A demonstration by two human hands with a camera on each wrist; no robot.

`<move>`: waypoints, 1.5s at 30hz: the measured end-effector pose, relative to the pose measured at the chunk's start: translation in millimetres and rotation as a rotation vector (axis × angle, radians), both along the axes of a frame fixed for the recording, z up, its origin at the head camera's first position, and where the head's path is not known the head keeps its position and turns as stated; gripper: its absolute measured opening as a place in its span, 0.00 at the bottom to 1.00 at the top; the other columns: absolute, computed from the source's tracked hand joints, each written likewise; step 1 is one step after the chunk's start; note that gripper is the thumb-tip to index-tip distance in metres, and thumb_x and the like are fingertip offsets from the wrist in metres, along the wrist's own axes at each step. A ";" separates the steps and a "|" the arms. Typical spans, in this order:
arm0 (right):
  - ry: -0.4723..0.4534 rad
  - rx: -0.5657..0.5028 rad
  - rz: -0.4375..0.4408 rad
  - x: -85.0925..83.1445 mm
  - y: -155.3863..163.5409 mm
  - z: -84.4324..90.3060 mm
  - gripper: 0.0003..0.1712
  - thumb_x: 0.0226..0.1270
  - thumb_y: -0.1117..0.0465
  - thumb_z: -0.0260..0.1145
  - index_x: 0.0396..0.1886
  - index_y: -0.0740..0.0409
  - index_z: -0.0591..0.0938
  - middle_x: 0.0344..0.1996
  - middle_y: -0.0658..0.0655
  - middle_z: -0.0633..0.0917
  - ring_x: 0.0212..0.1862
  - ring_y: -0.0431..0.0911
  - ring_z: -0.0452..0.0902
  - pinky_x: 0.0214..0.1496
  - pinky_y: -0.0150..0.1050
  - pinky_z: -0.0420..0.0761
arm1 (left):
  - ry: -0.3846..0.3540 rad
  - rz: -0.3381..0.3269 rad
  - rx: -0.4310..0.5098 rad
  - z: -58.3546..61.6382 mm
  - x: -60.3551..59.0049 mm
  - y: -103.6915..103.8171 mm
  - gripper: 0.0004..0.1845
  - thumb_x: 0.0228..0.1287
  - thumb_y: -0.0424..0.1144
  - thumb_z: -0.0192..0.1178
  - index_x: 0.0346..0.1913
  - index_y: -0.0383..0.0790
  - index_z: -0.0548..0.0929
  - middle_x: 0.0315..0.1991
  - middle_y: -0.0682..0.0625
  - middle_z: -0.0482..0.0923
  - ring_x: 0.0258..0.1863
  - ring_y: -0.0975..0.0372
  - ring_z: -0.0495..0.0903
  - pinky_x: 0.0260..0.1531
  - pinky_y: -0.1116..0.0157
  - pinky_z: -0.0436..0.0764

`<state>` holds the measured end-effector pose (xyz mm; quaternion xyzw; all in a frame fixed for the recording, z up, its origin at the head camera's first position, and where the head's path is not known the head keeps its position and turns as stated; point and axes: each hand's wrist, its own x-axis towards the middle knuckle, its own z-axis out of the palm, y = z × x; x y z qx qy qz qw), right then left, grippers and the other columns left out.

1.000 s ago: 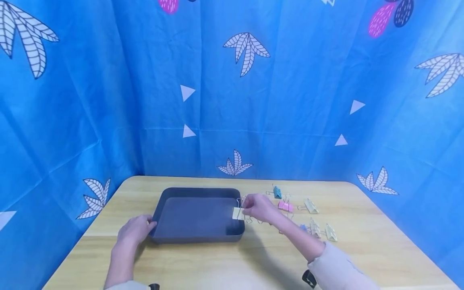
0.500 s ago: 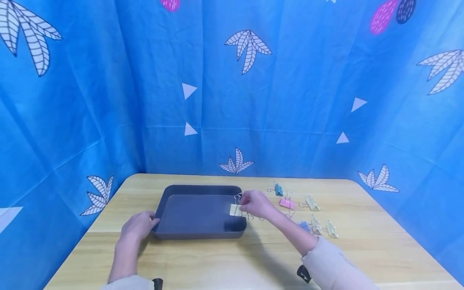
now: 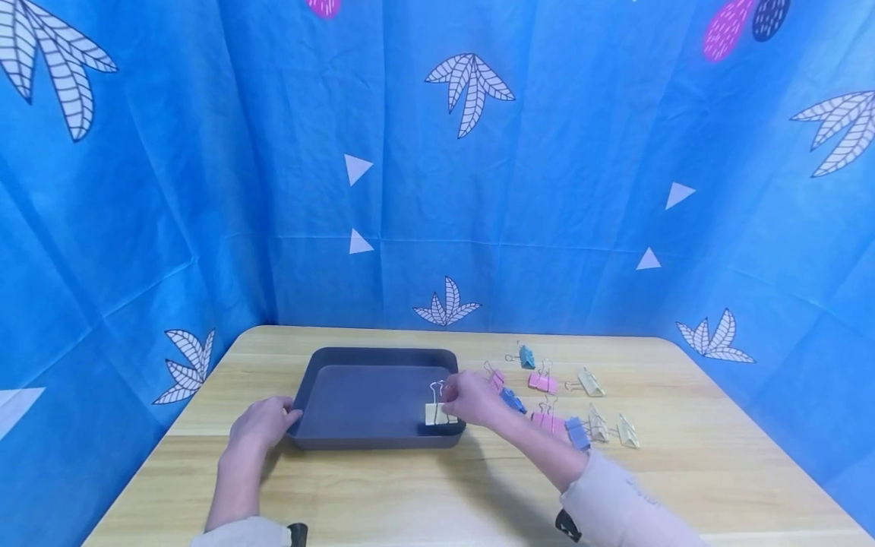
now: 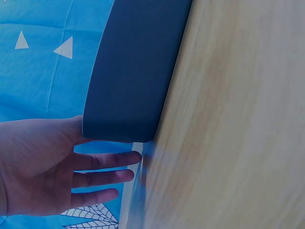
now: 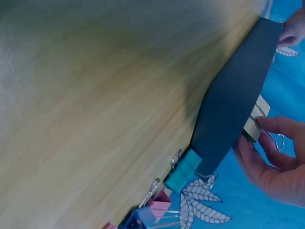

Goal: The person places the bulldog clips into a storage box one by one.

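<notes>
A dark grey rectangular tray (image 3: pixel 369 444) lies on the table. At its left end my left hand (image 3: pixel 260 424) pinches the rim, thumb at the edge. In the left wrist view, three fingers (image 4: pixel 102 177) of that hand stretch out straight beside the tray's corner; the thumb tip is hidden behind the wall. My right hand (image 3: pixel 475 399) holds a pale yellow binder clip (image 3: pixel 434 415) inside the tray's right end, low near the front corner, wire handles upward. In the right wrist view, thumb and fingers pinch this clip (image 5: pixel 261 109) beyond the tray wall.
Right of the tray lie several binder clips: a teal clip (image 3: pixel 526 356), pink clips (image 3: pixel 542 382), blue clips (image 3: pixel 577 434) and pale yellow clips (image 3: pixel 627 431). A patterned blue curtain (image 3: pixel 444 190) hangs round the wooden table (image 3: pixel 383 494).
My right hand has carried the pale yellow clip leftward and down, from above the tray's right rim to inside. The left hand keeps its place on the tray.
</notes>
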<state>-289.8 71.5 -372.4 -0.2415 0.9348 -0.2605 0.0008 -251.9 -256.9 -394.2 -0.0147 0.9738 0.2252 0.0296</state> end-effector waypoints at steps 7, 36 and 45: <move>-0.009 0.009 0.027 6.4 -4.4 -10.0 0.07 0.47 0.71 0.68 0.20 0.58 0.78 0.17 0.47 0.76 0.22 0.40 0.72 0.26 0.31 0.75 | -0.007 0.004 0.007 -1.1 0.4 1.0 0.20 0.66 0.38 0.53 0.54 0.25 0.73 0.52 0.28 0.71 0.52 0.36 0.67 0.46 0.43 0.70; -0.039 0.005 0.023 -0.1 3.3 10.1 0.04 0.54 0.71 0.65 0.28 0.61 0.79 0.23 0.51 0.80 0.26 0.42 0.76 0.28 0.30 0.77 | -0.036 0.010 0.005 0.4 -0.6 -0.1 0.21 0.66 0.38 0.52 0.56 0.25 0.72 0.53 0.28 0.70 0.53 0.35 0.66 0.48 0.43 0.69; -0.019 -0.020 -0.068 -17.8 18.1 26.3 0.03 0.56 0.70 0.64 0.31 0.62 0.81 0.28 0.54 0.82 0.32 0.46 0.78 0.36 0.35 0.80 | -0.036 0.010 -0.003 1.2 -2.3 0.0 0.22 0.67 0.38 0.52 0.56 0.24 0.71 0.53 0.28 0.69 0.53 0.35 0.66 0.48 0.43 0.69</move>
